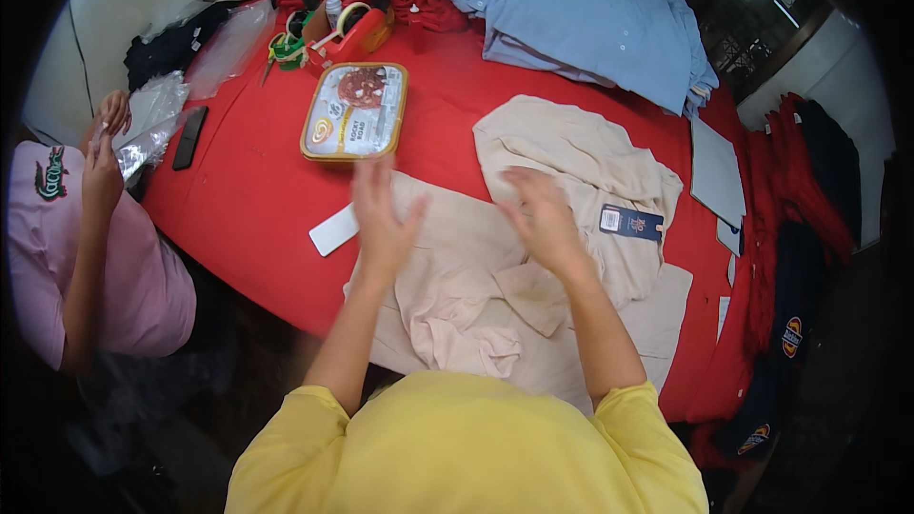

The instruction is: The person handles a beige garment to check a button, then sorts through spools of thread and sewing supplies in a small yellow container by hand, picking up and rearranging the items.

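A beige garment [455,262] lies spread and partly bunched on the red-covered table in front of me. My left hand [388,214], slightly blurred, is over its far left edge with the fingers apart and nothing in them. Over the middle of the cloth is my right hand [545,219], thumb and fingers apart, also holding nothing. Whether either hand touches the fabric I cannot tell. A dark hang tag [632,223] rests on the garment to the right of my right hand. Beside my left wrist, a white flat rectangular piece [333,231] sticks out at the garment's left edge.
Beyond my left hand stands a plastic ice cream tub [355,114]. A red tape dispenser [362,36] is behind it; light blue shirts [581,24] are piled at the back. At left, near a black phone [190,138], another person's hands [107,138] hold clear plastic.
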`<state>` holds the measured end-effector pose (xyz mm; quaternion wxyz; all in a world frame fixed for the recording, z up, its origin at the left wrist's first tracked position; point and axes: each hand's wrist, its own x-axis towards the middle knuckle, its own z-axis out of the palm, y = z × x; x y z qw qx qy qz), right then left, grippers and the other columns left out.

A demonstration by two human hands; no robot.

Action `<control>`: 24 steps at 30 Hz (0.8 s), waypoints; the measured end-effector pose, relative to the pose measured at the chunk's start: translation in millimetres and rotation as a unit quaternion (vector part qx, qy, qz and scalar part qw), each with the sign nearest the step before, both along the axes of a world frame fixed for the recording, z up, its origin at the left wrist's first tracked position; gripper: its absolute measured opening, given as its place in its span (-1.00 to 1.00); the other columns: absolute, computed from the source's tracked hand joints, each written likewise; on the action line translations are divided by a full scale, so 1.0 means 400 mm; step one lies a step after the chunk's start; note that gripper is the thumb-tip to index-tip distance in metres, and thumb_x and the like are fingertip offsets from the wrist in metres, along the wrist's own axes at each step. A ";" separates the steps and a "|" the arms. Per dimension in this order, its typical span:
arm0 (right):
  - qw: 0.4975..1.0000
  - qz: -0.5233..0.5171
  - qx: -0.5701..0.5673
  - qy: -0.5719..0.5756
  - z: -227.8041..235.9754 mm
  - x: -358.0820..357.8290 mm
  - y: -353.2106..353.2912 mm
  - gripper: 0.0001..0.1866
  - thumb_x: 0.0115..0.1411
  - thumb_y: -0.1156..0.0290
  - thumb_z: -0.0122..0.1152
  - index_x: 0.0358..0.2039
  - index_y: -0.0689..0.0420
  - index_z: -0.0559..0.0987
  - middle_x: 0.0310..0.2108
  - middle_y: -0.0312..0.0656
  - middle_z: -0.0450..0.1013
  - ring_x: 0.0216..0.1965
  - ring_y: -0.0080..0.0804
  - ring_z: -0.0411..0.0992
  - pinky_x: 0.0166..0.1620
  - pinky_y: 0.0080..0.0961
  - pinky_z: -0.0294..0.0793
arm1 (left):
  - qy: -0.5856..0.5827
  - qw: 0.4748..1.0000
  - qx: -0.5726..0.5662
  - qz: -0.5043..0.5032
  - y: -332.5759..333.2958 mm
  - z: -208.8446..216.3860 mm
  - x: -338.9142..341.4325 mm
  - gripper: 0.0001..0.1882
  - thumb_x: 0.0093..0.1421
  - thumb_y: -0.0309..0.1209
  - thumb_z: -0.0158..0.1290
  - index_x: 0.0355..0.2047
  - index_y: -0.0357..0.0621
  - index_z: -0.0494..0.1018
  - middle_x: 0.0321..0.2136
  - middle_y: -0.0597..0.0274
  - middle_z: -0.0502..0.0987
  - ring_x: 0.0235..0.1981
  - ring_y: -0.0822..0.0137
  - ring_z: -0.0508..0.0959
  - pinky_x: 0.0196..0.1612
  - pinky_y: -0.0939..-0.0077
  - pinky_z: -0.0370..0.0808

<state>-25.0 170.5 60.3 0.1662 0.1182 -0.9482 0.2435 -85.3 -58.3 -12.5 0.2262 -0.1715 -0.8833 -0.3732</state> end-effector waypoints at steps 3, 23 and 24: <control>0.982 0.129 0.077 0.115 -0.089 -0.207 -0.194 -0.61 0.16 0.38 0.10 0.00 0.23 0.45 0.11 -0.03 0.32 0.21 -0.07 0.17 0.26 -0.11 0.09 | -0.001 0.993 0.041 0.107 -0.166 0.001 -0.153 0.13 -0.14 -0.33 0.36 0.32 -0.15 -0.15 0.29 -0.22 -0.07 0.32 -0.10 -0.03 0.29 0.13 0.08; 0.769 -0.067 -0.633 0.058 -0.053 -0.382 -0.015 -0.75 0.35 0.38 -0.11 -0.03 0.18 0.38 -0.10 -0.17 0.42 -0.13 -0.39 0.41 -0.07 -0.39 0.37 | -0.102 0.991 0.089 -0.021 -0.170 0.013 -0.261 0.17 -0.18 -0.29 0.39 0.34 0.02 -0.14 0.25 -0.04 0.14 0.24 0.01 0.21 0.22 0.25 0.24; 0.749 -0.071 -0.657 0.050 -0.076 -0.385 -0.008 -0.73 0.35 0.39 -0.11 0.02 0.18 0.32 -0.07 -0.14 0.39 -0.11 -0.36 0.41 -0.05 -0.36 0.38 | -0.064 0.996 0.064 0.001 -0.173 0.029 -0.262 0.03 -0.13 -0.31 0.35 0.30 -0.02 -0.02 0.22 -0.03 0.19 0.21 0.02 0.25 0.18 0.27 0.28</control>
